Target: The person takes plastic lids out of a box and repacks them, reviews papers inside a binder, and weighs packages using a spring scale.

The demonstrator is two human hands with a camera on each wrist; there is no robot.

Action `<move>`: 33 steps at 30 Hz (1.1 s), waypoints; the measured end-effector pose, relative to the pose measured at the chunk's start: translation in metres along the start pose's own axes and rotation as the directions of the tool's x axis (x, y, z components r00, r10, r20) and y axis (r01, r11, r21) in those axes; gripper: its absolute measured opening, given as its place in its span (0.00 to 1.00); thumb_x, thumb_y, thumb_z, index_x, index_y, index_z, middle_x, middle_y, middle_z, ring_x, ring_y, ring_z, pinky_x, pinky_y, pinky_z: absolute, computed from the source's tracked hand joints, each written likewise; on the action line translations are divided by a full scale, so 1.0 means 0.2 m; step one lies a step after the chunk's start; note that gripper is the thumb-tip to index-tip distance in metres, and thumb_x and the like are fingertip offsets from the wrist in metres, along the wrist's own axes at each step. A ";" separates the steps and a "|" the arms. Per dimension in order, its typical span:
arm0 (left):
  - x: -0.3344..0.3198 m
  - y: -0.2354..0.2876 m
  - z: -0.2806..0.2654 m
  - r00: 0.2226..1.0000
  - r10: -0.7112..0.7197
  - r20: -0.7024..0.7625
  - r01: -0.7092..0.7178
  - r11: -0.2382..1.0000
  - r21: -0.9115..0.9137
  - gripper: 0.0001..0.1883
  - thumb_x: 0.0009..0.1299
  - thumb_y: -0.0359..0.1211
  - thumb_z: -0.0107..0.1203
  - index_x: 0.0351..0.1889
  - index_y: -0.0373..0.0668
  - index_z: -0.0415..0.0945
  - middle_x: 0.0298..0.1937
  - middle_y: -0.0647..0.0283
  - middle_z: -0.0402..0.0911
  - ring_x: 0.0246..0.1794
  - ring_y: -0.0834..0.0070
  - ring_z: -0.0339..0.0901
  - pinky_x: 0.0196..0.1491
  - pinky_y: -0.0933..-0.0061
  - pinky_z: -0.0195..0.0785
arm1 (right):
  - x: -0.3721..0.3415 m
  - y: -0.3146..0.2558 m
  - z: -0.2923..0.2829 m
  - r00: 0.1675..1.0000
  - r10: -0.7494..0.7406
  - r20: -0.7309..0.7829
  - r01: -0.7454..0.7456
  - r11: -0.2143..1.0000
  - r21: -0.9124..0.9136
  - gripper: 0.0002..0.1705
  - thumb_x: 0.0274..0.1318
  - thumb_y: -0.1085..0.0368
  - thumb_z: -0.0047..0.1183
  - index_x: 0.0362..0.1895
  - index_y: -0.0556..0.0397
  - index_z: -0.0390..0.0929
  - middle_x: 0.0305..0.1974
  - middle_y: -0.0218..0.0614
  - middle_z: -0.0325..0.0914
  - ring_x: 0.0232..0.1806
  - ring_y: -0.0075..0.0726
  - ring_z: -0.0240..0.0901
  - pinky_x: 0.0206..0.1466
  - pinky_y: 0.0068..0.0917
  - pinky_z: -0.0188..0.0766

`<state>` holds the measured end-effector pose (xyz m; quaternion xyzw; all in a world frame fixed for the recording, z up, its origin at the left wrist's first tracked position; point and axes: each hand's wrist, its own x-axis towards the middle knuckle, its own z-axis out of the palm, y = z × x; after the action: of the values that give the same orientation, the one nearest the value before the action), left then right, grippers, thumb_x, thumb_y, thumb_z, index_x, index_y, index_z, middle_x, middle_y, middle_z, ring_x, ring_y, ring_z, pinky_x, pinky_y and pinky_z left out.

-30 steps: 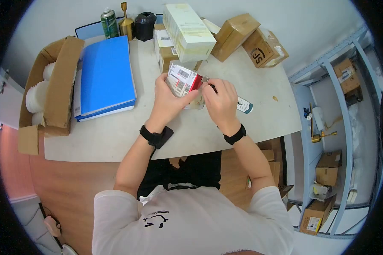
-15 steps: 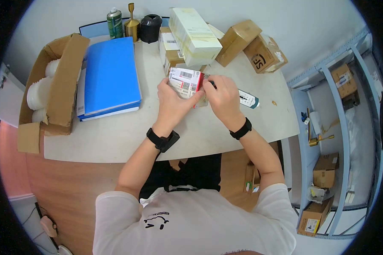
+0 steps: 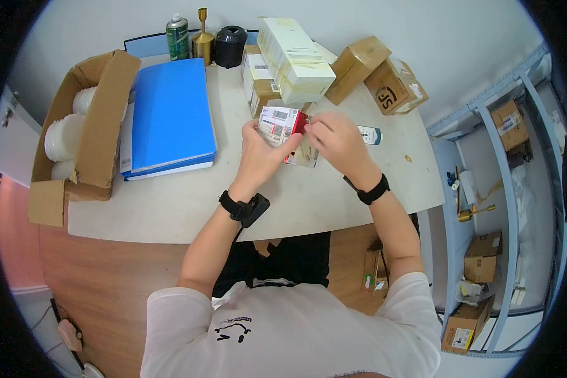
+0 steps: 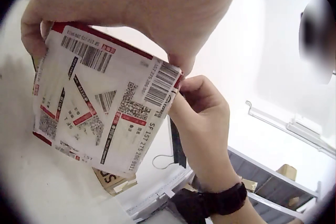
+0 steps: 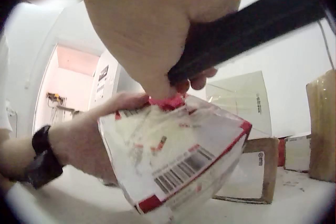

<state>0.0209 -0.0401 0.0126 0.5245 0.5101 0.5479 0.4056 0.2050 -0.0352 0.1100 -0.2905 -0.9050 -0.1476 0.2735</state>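
A small box (image 3: 276,121) is wrapped in white-and-red shipping labels and clear plastic. My left hand (image 3: 262,155) grips it by the sides, thumb along the near edge, and holds it above the table. Barcodes fill the label facing the left wrist view. At the box's right end my right hand (image 3: 342,146) pinches a crumpled red strip of label or tape (image 5: 168,101). A long black bar-shaped tool (image 5: 252,34) also lies in the right hand, its kind hidden by the fingers. Beside that hand a white-and-teal tube (image 3: 370,135) lies on the table.
Behind the box are stacked cartons (image 3: 258,82), a tall pale box (image 3: 296,60) and two brown boxes (image 3: 359,66). Blue folders (image 3: 173,116) and an open carton (image 3: 101,126) of white containers stand left. A shelf (image 3: 485,189) is at the right.
Both hands and the box have shifted slightly right in the head view. The right wrist has swung outward while its fingers stay at the box's red end. The left hand keeps its hold.
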 end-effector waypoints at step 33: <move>0.15 -0.13 -0.20 0.970 -0.224 0.097 0.243 0.926 -0.289 0.53 0.65 0.65 0.59 0.68 0.28 0.54 0.56 0.52 0.72 0.48 0.75 0.74 0.44 0.75 0.67 | -0.28 0.27 -0.64 0.678 0.541 0.497 -0.689 0.234 0.686 0.13 0.68 0.65 0.55 0.50 0.60 0.81 0.34 0.31 0.82 0.36 0.23 0.78 0.42 0.22 0.76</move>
<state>-0.0239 -0.0116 -0.0056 0.4095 0.4673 0.5498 0.5583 0.3285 -0.0734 0.1866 -0.4641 -0.6849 0.4468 0.3405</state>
